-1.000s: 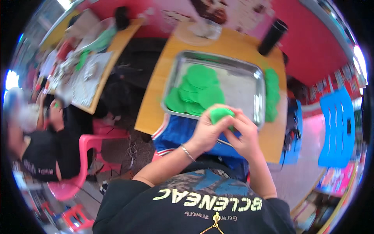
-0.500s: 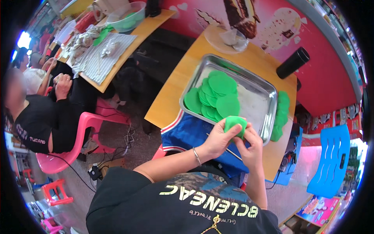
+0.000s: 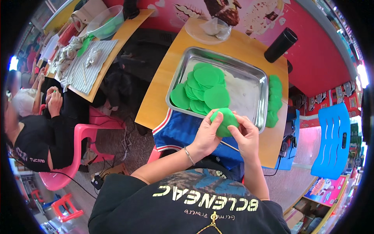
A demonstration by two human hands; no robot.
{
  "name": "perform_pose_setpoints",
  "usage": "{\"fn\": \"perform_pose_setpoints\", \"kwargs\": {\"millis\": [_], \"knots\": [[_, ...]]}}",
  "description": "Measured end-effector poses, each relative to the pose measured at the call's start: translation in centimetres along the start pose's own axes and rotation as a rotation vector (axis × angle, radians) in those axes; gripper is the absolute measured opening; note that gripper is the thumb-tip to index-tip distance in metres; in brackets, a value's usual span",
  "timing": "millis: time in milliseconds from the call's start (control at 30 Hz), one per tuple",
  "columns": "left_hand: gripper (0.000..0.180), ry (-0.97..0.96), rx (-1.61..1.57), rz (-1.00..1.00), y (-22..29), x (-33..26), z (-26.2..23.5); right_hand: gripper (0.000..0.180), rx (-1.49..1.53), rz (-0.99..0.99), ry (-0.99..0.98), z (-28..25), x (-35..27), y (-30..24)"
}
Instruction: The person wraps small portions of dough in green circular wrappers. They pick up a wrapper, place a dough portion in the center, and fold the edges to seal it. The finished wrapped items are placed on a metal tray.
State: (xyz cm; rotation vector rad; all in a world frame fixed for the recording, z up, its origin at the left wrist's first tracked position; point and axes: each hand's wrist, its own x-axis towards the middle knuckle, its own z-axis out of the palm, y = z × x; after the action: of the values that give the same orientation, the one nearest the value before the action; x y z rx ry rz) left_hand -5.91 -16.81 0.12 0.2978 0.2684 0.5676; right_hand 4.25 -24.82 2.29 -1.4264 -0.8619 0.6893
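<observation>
Between my two hands is a green dough wrapper (image 3: pixel 224 124), tilted above the near edge of a metal tray. My left hand (image 3: pixel 207 136) grips its left side, thumb on top. The fingers and thumb of my right hand (image 3: pixel 248 134) pinch its right edge. What lies under the wrapper is hidden. In the tray (image 3: pixel 226 62), overlapping flat green rounds (image 3: pixel 206 78) are piled on the left side. White powder (image 3: pixel 245 91) coats the tray's right half. Several lumps of green dough (image 3: pixel 275 99) lie in a row just right of the tray.
A black tumbler (image 3: pixel 280 45) and a clear plastic lid (image 3: pixel 208 31) stand at the table's far side. Blue cloth (image 3: pixel 181 130) covers my lap, with a thin stick (image 3: pixel 229 146) there. Another person sits left on a pink chair (image 3: pixel 80 144). A blue chair (image 3: pixel 331 140) stands right.
My hands have spread slightly apart, and the wrapper now shows a wider, flatter face. The view has shifted, moving the whole table leftward and up in the picture.
</observation>
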Motion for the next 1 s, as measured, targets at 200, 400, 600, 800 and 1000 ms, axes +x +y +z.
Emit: {"fn": "perform_pose_setpoints", "kwargs": {"millis": [200,400,600,800,1000], "knots": [[0.014,0.066,0.036,0.015,-1.0,-0.6,-0.4,0.014,-0.381,-0.156,0.088,-0.4,0.1,-0.6],[0.013,0.022,0.128,0.067,-1.3,-0.4,-0.4,0.006,-0.162,-0.072,0.233,0.7,-0.3,-0.3],[0.017,-0.076,0.141,0.109,-1.6,-0.4,-0.3,0.014,-0.416,-0.248,0.126,0.1,0.4,0.2],[0.045,-0.136,0.001,0.044,-1.1,-0.4,-0.2,0.018,-0.362,-0.351,0.18,-2.7,1.3,-1.2],[0.07,-0.109,-0.168,-0.137,-0.3,-0.5,0.2,0.023,-0.259,-0.413,-0.278,-2.2,2.6,-3.0]]}}
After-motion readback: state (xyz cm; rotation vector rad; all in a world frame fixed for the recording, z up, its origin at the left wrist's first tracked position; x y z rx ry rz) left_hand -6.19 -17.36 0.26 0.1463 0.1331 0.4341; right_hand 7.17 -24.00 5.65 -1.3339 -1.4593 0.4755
